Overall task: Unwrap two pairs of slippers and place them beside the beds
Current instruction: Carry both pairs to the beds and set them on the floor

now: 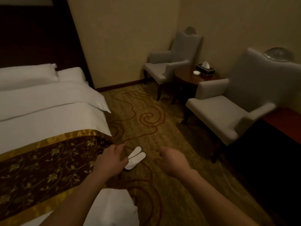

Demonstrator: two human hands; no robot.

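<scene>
Head view
Slippers: one white pair, two pieces, unwrapped, flat on the carpet, side by side and touching along their length.
Bearing from fingers: just past the left fingertips, to their right and a little beyond; partly hidden at the near end by the left hand.
Long axis: runs from near-left to far-right, slanting away from the bed.
Bed relation: pair lies near the bed's foot corner, just off the runner.
Left hand: nearer of the two; fingers spread and loose, holding nothing; contact with the pair cannot be told.
Right hand: apart to the right of the pair, fingers loosely curled, palm empty.
Count: slippers, one pair seen; beds, one seen; armchairs, two; side table, one.
Judgement: second pair not visible; this pair looks placed.
</scene>
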